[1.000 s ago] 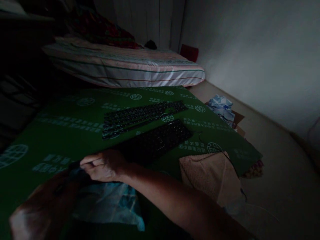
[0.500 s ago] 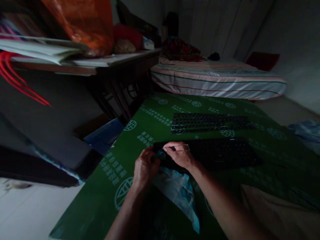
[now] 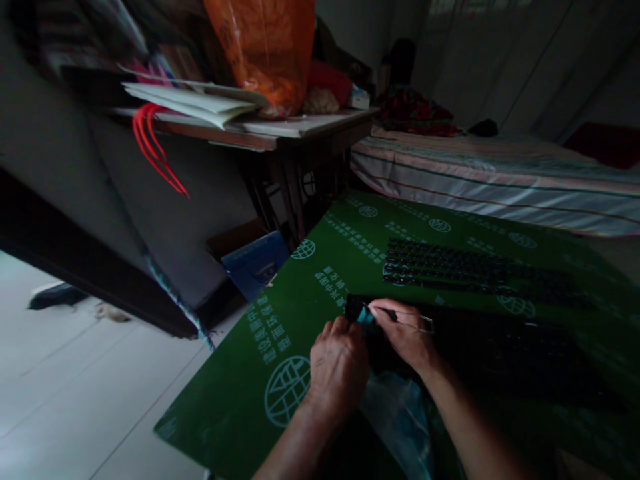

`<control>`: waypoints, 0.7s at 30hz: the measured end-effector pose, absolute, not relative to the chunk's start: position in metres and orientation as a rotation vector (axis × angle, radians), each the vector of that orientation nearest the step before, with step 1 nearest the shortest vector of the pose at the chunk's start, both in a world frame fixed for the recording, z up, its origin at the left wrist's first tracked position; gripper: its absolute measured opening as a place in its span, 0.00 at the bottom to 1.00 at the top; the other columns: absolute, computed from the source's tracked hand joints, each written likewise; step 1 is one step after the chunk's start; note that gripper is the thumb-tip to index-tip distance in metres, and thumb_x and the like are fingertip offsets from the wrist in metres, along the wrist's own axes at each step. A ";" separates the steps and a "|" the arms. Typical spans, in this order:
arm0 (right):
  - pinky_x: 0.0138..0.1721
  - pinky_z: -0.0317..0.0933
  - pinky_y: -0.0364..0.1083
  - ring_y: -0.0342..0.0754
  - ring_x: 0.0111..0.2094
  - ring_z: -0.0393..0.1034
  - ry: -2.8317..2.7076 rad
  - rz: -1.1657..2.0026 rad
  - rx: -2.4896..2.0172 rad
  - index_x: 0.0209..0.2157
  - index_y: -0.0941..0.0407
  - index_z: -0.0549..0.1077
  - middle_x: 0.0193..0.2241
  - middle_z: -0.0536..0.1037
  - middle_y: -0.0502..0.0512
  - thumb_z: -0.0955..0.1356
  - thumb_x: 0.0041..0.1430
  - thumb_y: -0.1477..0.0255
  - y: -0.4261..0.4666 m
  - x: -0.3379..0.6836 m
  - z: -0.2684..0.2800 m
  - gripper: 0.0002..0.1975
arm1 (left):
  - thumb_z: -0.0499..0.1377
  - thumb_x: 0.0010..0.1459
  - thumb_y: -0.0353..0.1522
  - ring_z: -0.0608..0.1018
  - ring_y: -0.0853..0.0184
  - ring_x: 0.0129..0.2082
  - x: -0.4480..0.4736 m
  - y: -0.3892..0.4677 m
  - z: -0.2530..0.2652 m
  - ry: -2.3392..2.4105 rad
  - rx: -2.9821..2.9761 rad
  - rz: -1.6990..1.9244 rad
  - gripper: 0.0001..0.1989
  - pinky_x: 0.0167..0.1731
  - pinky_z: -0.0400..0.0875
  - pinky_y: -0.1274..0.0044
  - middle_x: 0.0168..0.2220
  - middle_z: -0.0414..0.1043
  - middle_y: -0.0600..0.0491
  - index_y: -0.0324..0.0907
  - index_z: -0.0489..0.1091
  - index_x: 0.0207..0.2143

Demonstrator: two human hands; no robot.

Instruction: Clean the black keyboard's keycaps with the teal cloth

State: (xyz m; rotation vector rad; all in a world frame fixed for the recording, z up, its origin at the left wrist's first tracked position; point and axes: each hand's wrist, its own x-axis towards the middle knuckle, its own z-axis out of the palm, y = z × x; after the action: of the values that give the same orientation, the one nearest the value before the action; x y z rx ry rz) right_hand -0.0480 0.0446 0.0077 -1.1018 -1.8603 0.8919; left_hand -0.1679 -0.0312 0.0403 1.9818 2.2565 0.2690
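Note:
A black keyboard (image 3: 490, 353) lies on the green tabletop (image 3: 235, 407), dim and hard to make out in detail. Over its left end, my left hand (image 3: 340, 363) is closed on a thin teal and white cloth (image 3: 400, 417). A bunched teal bit of that cloth pokes up between my hands, and the rest trails down toward me. My right hand (image 3: 407, 333) pinches a thin metal wire tool (image 3: 427, 325), whose loop sticks out to the right of the fingers. Its fingertips meet the bunched cloth at the keyboard's top left corner.
Rows of black keycaps (image 3: 450, 267) lie beyond the keyboard. At the left, a desk (image 3: 320, 127) bears papers (image 3: 200, 103) and an orange bag (image 3: 270, 53), with red cord (image 3: 155, 150) hanging down. A blue box (image 3: 257, 263) stands below. Behind is a bed (image 3: 500, 180).
The view has turned left, so everything sits farther right. My left hand has rolled over, its back now upward, with the cloth bunched at the keyboard corner. My right hand stays close beside it.

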 end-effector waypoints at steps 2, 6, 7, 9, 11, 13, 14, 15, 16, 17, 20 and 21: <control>0.38 0.65 0.43 0.47 0.34 0.73 -1.862 0.926 -1.130 0.32 0.56 0.77 0.31 0.80 0.53 0.63 0.56 0.69 0.045 -0.047 0.006 0.11 | 0.50 0.56 0.26 0.71 0.63 0.35 -0.167 -0.032 0.038 2.226 1.999 0.268 0.09 0.33 0.65 0.74 0.32 0.67 0.51 0.42 0.69 0.33; 0.34 0.65 0.43 0.47 0.31 0.72 -1.837 1.010 -1.156 0.32 0.56 0.77 0.28 0.79 0.54 0.64 0.56 0.65 0.046 -0.046 0.003 0.13 | 0.48 0.57 0.25 0.71 0.63 0.34 -0.168 -0.032 0.037 2.181 2.005 0.277 0.11 0.33 0.65 0.74 0.32 0.68 0.51 0.42 0.69 0.32; 0.34 0.65 0.42 0.47 0.31 0.72 -1.843 1.028 -1.146 0.32 0.57 0.77 0.29 0.79 0.54 0.64 0.56 0.65 0.046 -0.045 0.003 0.13 | 0.48 0.57 0.25 0.71 0.63 0.34 -0.168 -0.033 0.038 2.175 1.997 0.277 0.11 0.33 0.65 0.74 0.32 0.68 0.51 0.41 0.69 0.31; 0.35 0.65 0.42 0.47 0.33 0.72 -1.872 1.050 -1.122 0.32 0.57 0.77 0.30 0.79 0.54 0.64 0.56 0.65 0.045 -0.044 0.005 0.13 | 0.48 0.56 0.25 0.71 0.63 0.34 -0.169 -0.034 0.039 2.168 1.972 0.279 0.11 0.32 0.65 0.74 0.32 0.68 0.51 0.41 0.70 0.32; 0.36 0.65 0.42 0.47 0.34 0.72 -1.906 1.054 -1.111 0.31 0.57 0.76 0.31 0.79 0.54 0.63 0.57 0.65 0.043 -0.043 0.008 0.13 | 0.49 0.55 0.25 0.71 0.64 0.34 -0.170 -0.034 0.040 2.161 1.943 0.285 0.11 0.32 0.65 0.75 0.32 0.69 0.51 0.41 0.70 0.32; 0.35 0.65 0.42 0.47 0.34 0.72 -1.940 1.057 -1.105 0.31 0.57 0.76 0.30 0.79 0.54 0.63 0.57 0.65 0.042 -0.042 0.011 0.13 | 0.49 0.54 0.25 0.72 0.64 0.34 -0.172 -0.034 0.042 2.148 1.916 0.284 0.10 0.33 0.66 0.75 0.31 0.69 0.51 0.41 0.70 0.31; 0.35 0.65 0.42 0.47 0.34 0.72 -1.959 1.058 -1.097 0.32 0.57 0.76 0.29 0.79 0.54 0.63 0.58 0.66 0.041 -0.042 0.012 0.13 | 0.50 0.53 0.25 0.72 0.64 0.34 -0.173 -0.034 0.043 2.140 1.904 0.280 0.10 0.33 0.66 0.75 0.31 0.69 0.51 0.41 0.70 0.31; 0.36 0.65 0.42 0.47 0.34 0.72 -1.977 1.057 -1.083 0.32 0.57 0.76 0.29 0.78 0.53 0.63 0.58 0.66 0.041 -0.042 0.012 0.12 | 0.50 0.53 0.25 0.72 0.64 0.34 -0.173 -0.034 0.044 2.131 1.894 0.275 0.10 0.33 0.66 0.75 0.32 0.69 0.51 0.41 0.70 0.32; 0.36 0.64 0.41 0.47 0.35 0.72 -1.992 1.054 -1.064 0.32 0.57 0.76 0.28 0.78 0.53 0.63 0.58 0.67 0.040 -0.043 0.013 0.12 | 0.50 0.53 0.25 0.72 0.64 0.35 -0.174 -0.034 0.045 2.122 1.887 0.267 0.10 0.34 0.66 0.74 0.32 0.69 0.51 0.41 0.70 0.32; 0.37 0.64 0.41 0.46 0.35 0.72 -2.004 1.048 -1.040 0.32 0.56 0.76 0.29 0.78 0.53 0.62 0.59 0.68 0.040 -0.043 0.013 0.12 | 0.50 0.53 0.25 0.73 0.64 0.35 -0.175 -0.034 0.045 2.115 1.882 0.258 0.10 0.34 0.66 0.74 0.32 0.70 0.51 0.41 0.70 0.32; 0.38 0.64 0.41 0.45 0.35 0.72 -2.028 1.009 -0.959 0.33 0.56 0.76 0.31 0.78 0.53 0.62 0.59 0.70 0.039 -0.046 0.012 0.11 | 0.50 0.53 0.25 0.73 0.64 0.35 -0.177 -0.034 0.046 2.113 1.871 0.244 0.09 0.35 0.66 0.75 0.33 0.70 0.51 0.41 0.70 0.32; 0.38 0.64 0.41 0.45 0.35 0.72 -2.035 0.990 -0.938 0.33 0.56 0.76 0.31 0.78 0.53 0.62 0.59 0.71 0.039 -0.048 0.012 0.11 | 0.50 0.53 0.25 0.73 0.64 0.35 -0.177 -0.034 0.046 2.117 1.866 0.244 0.09 0.35 0.66 0.75 0.33 0.70 0.51 0.41 0.70 0.32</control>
State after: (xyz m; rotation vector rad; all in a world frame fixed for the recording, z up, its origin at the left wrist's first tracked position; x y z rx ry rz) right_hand -0.0475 0.0389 0.0119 -0.9375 -2.0350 0.9903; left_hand -0.1771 -0.0337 0.0457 1.8658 2.1165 0.2439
